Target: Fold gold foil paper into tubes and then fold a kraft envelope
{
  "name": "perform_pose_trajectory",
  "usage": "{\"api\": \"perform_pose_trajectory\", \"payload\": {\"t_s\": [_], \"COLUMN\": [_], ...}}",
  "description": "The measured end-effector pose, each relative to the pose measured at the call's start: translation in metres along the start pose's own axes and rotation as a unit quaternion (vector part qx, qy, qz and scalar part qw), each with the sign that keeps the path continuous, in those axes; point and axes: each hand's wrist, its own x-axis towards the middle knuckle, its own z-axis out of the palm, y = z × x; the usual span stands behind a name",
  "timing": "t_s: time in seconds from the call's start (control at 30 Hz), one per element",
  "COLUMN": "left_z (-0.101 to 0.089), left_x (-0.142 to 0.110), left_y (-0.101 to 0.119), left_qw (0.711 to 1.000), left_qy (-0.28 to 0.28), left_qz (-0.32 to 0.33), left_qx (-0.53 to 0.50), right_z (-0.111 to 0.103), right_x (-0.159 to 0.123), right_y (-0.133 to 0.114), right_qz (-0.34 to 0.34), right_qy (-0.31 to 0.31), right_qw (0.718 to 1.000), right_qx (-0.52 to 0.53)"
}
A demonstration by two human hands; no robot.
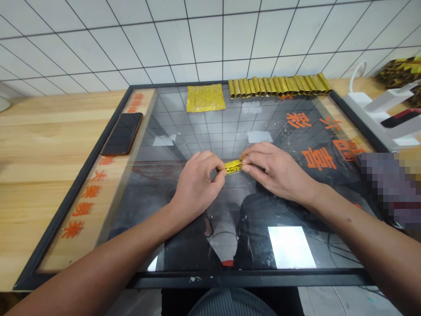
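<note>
A narrow folded strip of gold foil paper (233,166) lies low over the glass panel, pinched at both ends. My left hand (202,177) closes thumb and forefinger on its left end. On the right end, the thumb and fingers of my right hand (274,171) press together. Only the strip's middle shows, with a crease along its length; its ends are hidden by my fingertips. Beyond my hands, a flat gold foil sheet (205,98) rests near the panel's far edge. To its right, several rolled gold foil tubes (279,86) stand side by side in a row.
The black-framed glass panel (184,131) with orange characters lies on a wooden table (39,162). A phone (122,134) is on its left side. At the right are a white power strip (371,118), gold material (399,72) and a pixelated patch. A tiled wall (204,39) stands behind.
</note>
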Motion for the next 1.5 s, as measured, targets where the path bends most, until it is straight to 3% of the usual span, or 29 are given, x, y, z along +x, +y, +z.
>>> {"api": "perform_pose_trajectory", "payload": {"t_s": [0.6,1.1,1.5], "left_z": [0.004,0.005,0.005], "left_x": [0.002,0.000,-0.002], "left_y": [-0.004,-0.007,-0.007], "left_qw": [1.000,1.000,0.986], "left_qy": [0.002,0.006,-0.049], "left_qz": [-0.005,0.006,0.132], "left_qx": [0.001,0.023,0.092], "right_z": [0.001,0.006,0.005], "right_x": [0.005,0.009,0.006], "right_y": [-0.004,-0.009,-0.010], "right_qz": [0.078,0.122,0.157], "right_qy": [0.036,0.074,0.078], "right_qw": [0.993,0.987,0.982], "right_qx": [0.080,0.070,0.065]}}
